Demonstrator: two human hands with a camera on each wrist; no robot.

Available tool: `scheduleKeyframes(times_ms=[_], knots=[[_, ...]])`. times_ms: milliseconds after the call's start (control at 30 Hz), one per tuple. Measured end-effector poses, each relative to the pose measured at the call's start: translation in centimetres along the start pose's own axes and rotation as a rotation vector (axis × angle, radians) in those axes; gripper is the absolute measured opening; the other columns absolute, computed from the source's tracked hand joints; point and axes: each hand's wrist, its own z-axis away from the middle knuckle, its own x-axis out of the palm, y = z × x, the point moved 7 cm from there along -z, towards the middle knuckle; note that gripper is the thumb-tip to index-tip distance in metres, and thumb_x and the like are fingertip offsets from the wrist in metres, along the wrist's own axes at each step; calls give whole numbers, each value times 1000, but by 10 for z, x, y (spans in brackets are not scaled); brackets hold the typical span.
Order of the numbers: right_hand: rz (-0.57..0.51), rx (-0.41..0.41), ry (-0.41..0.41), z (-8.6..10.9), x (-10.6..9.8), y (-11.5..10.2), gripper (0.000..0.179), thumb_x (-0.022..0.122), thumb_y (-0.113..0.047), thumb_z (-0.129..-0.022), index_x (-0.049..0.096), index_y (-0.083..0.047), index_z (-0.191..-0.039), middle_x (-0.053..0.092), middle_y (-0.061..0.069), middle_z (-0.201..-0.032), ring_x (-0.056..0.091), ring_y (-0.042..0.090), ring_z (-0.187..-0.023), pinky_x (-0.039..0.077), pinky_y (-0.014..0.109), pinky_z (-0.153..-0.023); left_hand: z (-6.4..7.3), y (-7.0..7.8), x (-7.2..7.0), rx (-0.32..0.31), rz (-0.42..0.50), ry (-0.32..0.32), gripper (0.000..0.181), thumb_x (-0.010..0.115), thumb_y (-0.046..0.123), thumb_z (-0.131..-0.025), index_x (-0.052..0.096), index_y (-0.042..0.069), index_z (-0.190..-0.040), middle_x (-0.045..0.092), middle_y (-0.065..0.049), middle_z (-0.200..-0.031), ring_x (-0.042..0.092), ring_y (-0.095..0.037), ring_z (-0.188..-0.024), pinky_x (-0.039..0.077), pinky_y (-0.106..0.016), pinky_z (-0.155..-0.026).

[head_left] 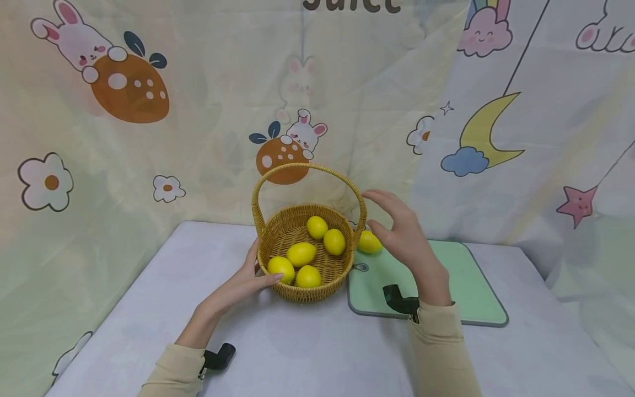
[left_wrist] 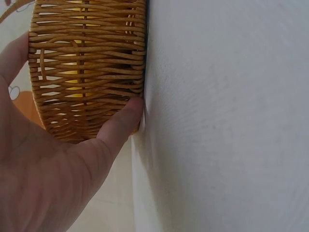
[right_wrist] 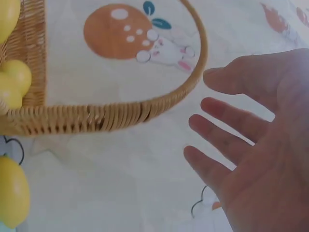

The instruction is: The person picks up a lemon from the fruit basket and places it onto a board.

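Note:
A round wicker basket [head_left: 306, 295] with a tall arched handle [head_left: 311, 166] stands on the table, with several yellow lemons [head_left: 301, 254] inside. My left hand [head_left: 243, 283] grips its left side; in the head view the thumb lies over the rim. The left wrist view shows this hand [left_wrist: 63, 166] spread across the woven wall, one fingertip low by the tabletop. To the right of the handle, my right hand [head_left: 409, 237] is raised with nothing in it, its fingers [right_wrist: 224, 140] apart and pointing toward the handle. One lemon [head_left: 369, 242] lies outside the basket, partly covered by the right hand.
A light green cutting board [head_left: 476, 286] with a grey edge lies right of the basket, under the right forearm. The white tabletop [head_left: 307, 353] extends in front. Behind hangs a cloth backdrop [head_left: 213, 110] printed with rabbits, flowers and a moon.

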Motion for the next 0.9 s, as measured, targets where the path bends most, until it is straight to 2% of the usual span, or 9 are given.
scheduleKeyframes(times_ms=[167,367,533,700,900], knots=[[-19,-151,15,-2,6,-27,53,67,7,-86,61,-13,-135,58,7,-140,52,25,-132,47,48,-106,0,0,0,0,1,0,109,69,52,-88,-18,46,-153,-17,4,-167,-1,-38,-155,8,-70,-118],[-28,-194,-68,-2,29,-42,54,69,2,-88,59,-15,-138,56,5,-142,50,23,-135,45,46,-109,0,0,0,2,6,-2,109,69,52,-88,-18,46,-153,-17,4,-167,-1,-38,-155,8,-70,-118],[-29,-162,-152,-3,58,-37,51,68,-3,-90,58,-17,-138,54,3,-144,51,21,-134,47,44,-109,2,0,0,-12,6,-3,110,69,54,-87,-19,46,-153,-17,4,-167,-2,-38,-155,8,-70,-118],[-16,-89,-235,-4,88,-22,52,67,-4,-89,57,-18,-139,52,4,-145,49,24,-136,46,46,-109,2,0,0,-18,3,1,109,69,54,-87,-19,47,-152,-17,3,-167,-1,-39,-155,9,-70,-118],[99,40,-347,1,118,1,60,71,-12,-91,49,-19,-146,43,8,-153,47,32,-138,47,52,-107,2,1,0,-11,14,-9,108,69,52,-88,-19,47,-152,-17,4,-166,-1,-38,-155,9,-69,-118]])
